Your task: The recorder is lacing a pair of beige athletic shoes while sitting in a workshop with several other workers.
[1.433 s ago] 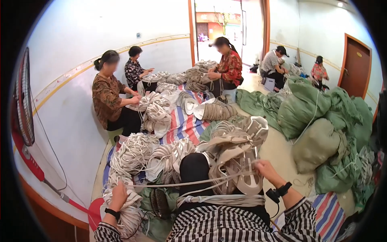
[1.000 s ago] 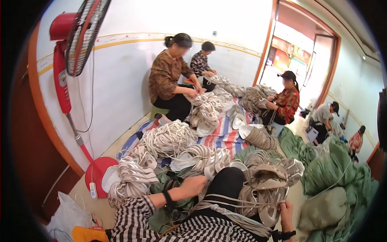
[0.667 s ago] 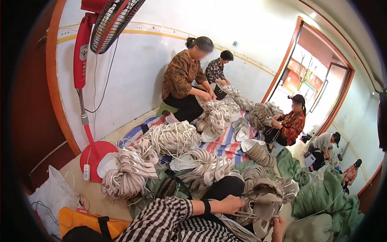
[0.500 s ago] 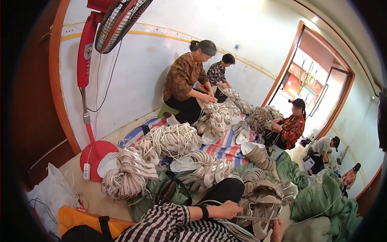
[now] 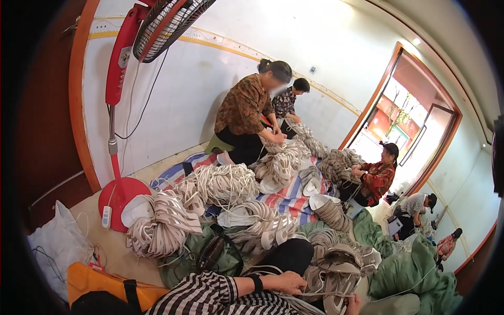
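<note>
Low in the view, my left hand [image 5: 291, 283] is closed, with a pale flat shoelace [image 5: 321, 294] running from its fingers toward the right. My right hand [image 5: 354, 304] sits at the bottom edge, partly cut off; its fingers are curled beside a beige-and-white shoe upper [image 5: 334, 304], and what they grip is hidden. That upper lies at the near end of a bundle of similar grey-beige uppers [image 5: 341, 260], next to my dark-clothed knee [image 5: 294, 254]. Loose pale laces trail beneath my left wrist.
Bundles of shoe uppers [image 5: 223, 184] lie on a striped sheet [image 5: 286, 200]. A red stand fan [image 5: 122, 197] stands left; an orange bag [image 5: 107, 281] lies near my left arm. Green sacks [image 5: 404, 273] are at right. Several people [image 5: 244, 107] work on bundles farther off.
The lace stretched taut between my hands now hangs lower and less distinct. My left hand has moved slightly left and down, my right hand lower. The whole view has shifted slightly.
</note>
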Demonstrator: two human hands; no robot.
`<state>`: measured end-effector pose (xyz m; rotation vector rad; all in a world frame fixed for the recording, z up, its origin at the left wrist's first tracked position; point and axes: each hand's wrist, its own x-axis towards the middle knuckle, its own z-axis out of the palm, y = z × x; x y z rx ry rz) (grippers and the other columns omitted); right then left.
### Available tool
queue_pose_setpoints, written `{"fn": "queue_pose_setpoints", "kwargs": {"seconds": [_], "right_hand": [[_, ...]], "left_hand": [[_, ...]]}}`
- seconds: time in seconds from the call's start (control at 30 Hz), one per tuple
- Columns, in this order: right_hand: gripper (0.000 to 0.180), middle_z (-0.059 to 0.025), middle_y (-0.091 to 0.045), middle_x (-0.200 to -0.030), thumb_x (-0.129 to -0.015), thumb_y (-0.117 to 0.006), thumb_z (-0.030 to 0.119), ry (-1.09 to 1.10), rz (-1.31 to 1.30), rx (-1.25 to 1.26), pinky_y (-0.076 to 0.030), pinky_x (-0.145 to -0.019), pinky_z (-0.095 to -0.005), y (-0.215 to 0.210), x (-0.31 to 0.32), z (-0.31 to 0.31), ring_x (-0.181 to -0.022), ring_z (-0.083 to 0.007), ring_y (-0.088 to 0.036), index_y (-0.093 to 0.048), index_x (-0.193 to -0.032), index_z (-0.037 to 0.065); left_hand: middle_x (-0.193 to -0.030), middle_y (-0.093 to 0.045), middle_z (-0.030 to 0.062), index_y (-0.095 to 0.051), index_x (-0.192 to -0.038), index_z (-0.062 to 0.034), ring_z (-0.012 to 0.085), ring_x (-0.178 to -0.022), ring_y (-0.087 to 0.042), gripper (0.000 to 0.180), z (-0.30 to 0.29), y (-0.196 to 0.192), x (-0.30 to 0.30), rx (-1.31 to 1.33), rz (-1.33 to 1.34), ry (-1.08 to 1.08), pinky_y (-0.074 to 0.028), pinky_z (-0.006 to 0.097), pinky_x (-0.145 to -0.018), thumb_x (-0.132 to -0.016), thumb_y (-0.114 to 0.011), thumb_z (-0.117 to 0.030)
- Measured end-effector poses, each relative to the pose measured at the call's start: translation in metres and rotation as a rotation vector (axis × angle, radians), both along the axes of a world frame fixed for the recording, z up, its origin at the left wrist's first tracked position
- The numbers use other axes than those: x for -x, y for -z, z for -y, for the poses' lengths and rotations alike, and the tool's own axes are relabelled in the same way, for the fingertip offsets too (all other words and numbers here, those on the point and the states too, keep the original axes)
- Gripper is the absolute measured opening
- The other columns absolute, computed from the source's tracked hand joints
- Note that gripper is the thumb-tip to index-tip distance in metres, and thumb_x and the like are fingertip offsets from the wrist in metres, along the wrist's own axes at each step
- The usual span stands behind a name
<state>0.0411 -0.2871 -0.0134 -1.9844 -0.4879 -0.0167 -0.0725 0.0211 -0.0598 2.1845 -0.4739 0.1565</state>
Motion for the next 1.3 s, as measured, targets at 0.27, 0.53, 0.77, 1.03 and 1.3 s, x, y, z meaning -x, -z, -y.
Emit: {"fn": "queue_pose_setpoints", "kwargs": {"seconds": [0.27,0.53,0.77,1.03,1.3], "right_hand": [[0.024,-0.0009,-0.051,-0.071,-0.093,-0.055,0.022,0.095,-0.059,-0.086,-0.035,-0.057,-0.0299,0.018,-0.014,0.009,-0.065,-0.0118,-0.042,-0.061,-0.092,-0.001],[0.025,0.0004,-0.048,-0.068,-0.094,-0.054,0.025,0.102,-0.104,-0.101,-0.034,-0.057,-0.0290,0.020,-0.020,0.009,-0.063,-0.0123,-0.041,-0.057,-0.079,0.005],[0.022,-0.0003,-0.053,-0.074,-0.094,-0.054,0.026,0.115,-0.221,-0.252,-0.037,-0.060,-0.0296,0.027,-0.027,0.014,-0.067,-0.0131,-0.045,-0.061,-0.085,0.007],[0.022,-0.0008,-0.055,-0.078,-0.094,-0.054,0.027,0.101,-0.291,-0.429,-0.039,-0.062,-0.0301,0.025,-0.023,0.013,-0.071,-0.0137,-0.047,-0.062,-0.090,0.007],[0.022,-0.0014,-0.058,-0.083,-0.093,-0.054,0.027,0.091,-0.366,-0.609,-0.040,-0.064,-0.0306,0.022,-0.022,0.011,-0.074,-0.0142,-0.050,-0.064,-0.094,0.007]], "left_hand": [[-0.075,-0.064,0.0120,-0.065,-0.084,-0.0075,0.0325,-0.077,-0.062,0.018,-0.003,0.010,-0.007,0.013,0.083,0.030,-0.046,0.044,-0.066,-0.074,-0.063,-0.022],[-0.071,-0.060,0.0144,-0.058,-0.080,-0.0049,0.0354,-0.072,-0.059,0.011,-0.001,0.021,-0.011,0.005,0.128,0.019,-0.041,0.045,-0.061,-0.080,-0.054,-0.015],[-0.071,-0.061,0.0151,-0.059,-0.078,-0.0053,0.0363,-0.074,-0.061,0.010,0.003,0.022,-0.011,-0.040,0.119,-0.048,-0.042,0.046,-0.062,-0.078,-0.057,-0.015],[-0.071,-0.061,0.0157,-0.057,-0.081,-0.0033,0.0367,-0.075,-0.061,0.012,-0.001,0.014,-0.008,-0.064,0.062,-0.035,-0.041,0.046,-0.063,-0.082,-0.055,-0.015],[-0.070,-0.060,0.0142,-0.057,-0.075,-0.0056,0.0357,-0.073,-0.059,0.005,-0.001,0.017,-0.010,-0.002,0.071,-0.052,-0.041,0.044,-0.061,-0.075,-0.056,-0.010]]}}
